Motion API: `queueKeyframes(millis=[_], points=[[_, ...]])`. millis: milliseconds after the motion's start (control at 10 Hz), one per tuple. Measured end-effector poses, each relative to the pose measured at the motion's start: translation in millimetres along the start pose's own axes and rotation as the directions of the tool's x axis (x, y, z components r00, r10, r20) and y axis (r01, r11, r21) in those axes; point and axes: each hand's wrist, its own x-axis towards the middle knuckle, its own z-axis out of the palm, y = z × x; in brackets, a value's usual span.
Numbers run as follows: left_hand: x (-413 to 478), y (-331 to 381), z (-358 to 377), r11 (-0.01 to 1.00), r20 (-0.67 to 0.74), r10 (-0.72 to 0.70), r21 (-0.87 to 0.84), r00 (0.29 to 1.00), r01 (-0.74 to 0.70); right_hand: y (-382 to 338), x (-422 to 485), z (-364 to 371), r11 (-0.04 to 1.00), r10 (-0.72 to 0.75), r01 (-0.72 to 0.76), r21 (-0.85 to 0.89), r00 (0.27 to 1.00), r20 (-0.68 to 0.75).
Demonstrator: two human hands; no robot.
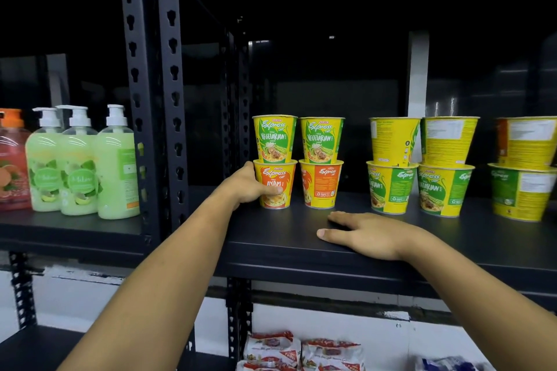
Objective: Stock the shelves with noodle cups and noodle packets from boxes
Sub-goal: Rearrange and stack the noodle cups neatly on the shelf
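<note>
Your left hand [244, 185] curls its fingers round the orange cup [278, 193] | green cup [274, 138] stacked just above them | right hand [364, 235] flat, empty, on shelf [271, 239] | nudge gently, keep stack upright

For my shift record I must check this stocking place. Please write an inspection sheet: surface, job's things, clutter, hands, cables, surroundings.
Surface: black metal shelf, bare along its front.
Job's things: noodle cups stacked two high in a row; leftmost stack is a Vegetarian cup on an Ayam cup; noodle packets lie one level lower.
Clutter: nothing seen.
Hands: left hand grips the Ayam cup; right hand rests flat on the shelf, holding nothing.
Cables: nothing seen.
Surroundings: green pump bottles and a red bottle in the left bay; dark behind.
</note>
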Motion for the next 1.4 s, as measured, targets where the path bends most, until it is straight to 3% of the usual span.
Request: queueKeyframes(millis=[700, 900, 1400], points=[[6.5, 0.6, 0.7, 1.0, -0.023, -0.028, 0.003, 0.999, 0.028, 1.5, -0.2, 0.2, 1.0, -0.012, 0.012, 0.028, 1.0, -0.019], [-1.3, 0.0, 0.4, 0.995, -0.049, 0.089, -0.049, 0.995, -0.092, 2.1, -0.3, 0.5, 1.0, -0.012, 0.012, 0.025, 1.0, -0.013], [0.3, 1.8, 5.0, 0.996, -0.054, 0.093, 0.01, 0.994, -0.092, 3.3, 1.5, 1.1, 1.0, -0.015, 0.015, 0.021, 1.0, -0.007]])
